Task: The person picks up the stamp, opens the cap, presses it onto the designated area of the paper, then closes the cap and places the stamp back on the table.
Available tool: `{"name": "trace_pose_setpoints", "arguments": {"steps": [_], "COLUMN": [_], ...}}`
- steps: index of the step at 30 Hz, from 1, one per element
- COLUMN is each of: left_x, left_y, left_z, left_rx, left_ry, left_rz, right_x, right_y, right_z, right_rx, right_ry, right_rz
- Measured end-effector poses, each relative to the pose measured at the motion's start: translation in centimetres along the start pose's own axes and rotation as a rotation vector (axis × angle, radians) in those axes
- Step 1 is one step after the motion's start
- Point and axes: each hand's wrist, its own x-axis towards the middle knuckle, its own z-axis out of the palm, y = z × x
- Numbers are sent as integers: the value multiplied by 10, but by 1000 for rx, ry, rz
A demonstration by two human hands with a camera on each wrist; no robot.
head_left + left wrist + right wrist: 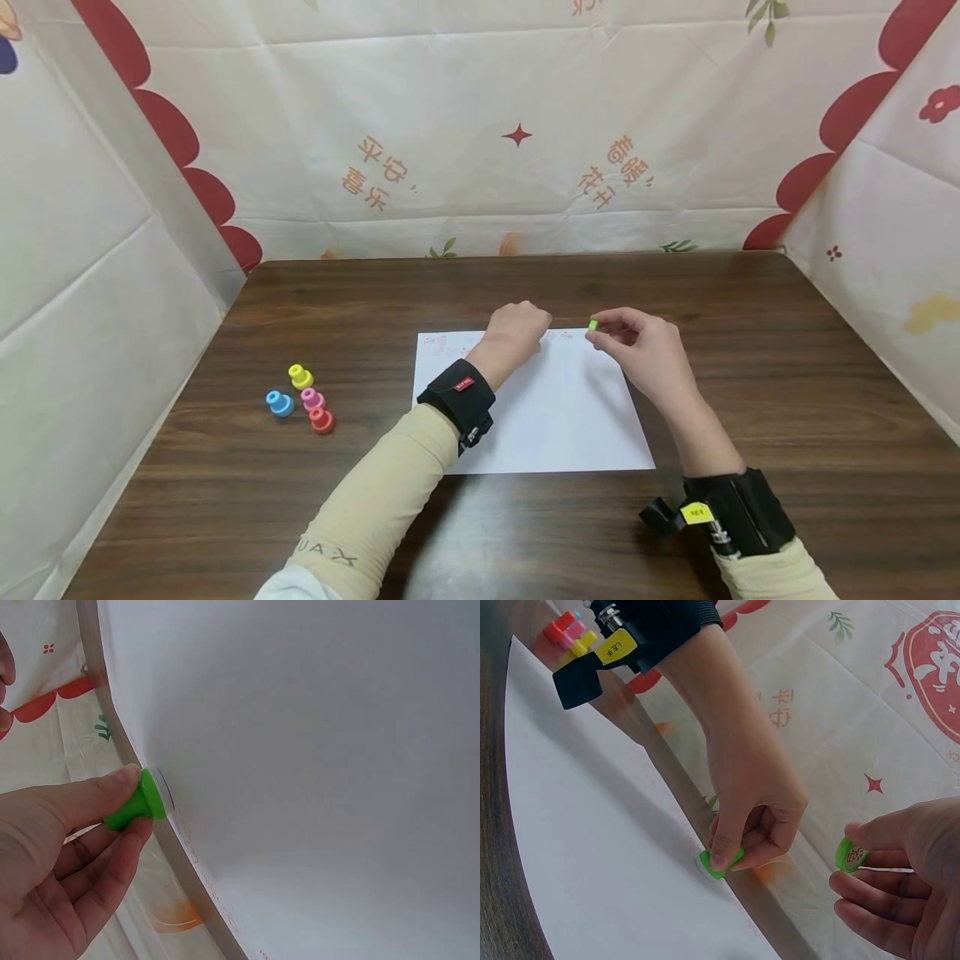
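Observation:
A green stamp (pixel 135 806) with a flared handle is pinched between the thumb and fingers of my left hand (pixel 516 332). Its pale face is right at the paper, close to the far edge. Between thumb and fingertips my right hand (pixel 651 354) holds a small green stamp cap (pixel 852 856), tilted above the paper's far right corner; a printed figure shows on its face. The white paper sheet (pixel 555 425) lies on the table, with small reddish printed marks (pixel 442 340) along its far edge. In the head view my left hand hides the green stamp.
At the left of the brown table (pixel 750 358) stand capped stamps: a yellow stamp (pixel 301 377), a blue stamp (pixel 280 403), a pink stamp (pixel 312 399) and a red stamp (pixel 322 420). A printed white cloth (pixel 480 92) hangs behind the table and along both sides.

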Motion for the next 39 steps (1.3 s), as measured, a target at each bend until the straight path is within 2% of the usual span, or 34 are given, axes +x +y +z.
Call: {"name": "trace_pose_setpoints", "arguments": {"steps": [14, 39], "left_x": [-1, -2], "left_y": [-1, -1], "left_z": [0, 0], "left_rx": [27, 10], "left_ry": [15, 12], "left_rz": [10, 2], "right_x": [1, -1], "right_y": [0, 1], "right_z": [0, 1], "right_rx": [-16, -13], "right_ry": [-2, -19], "right_rz": [-26, -7]}}
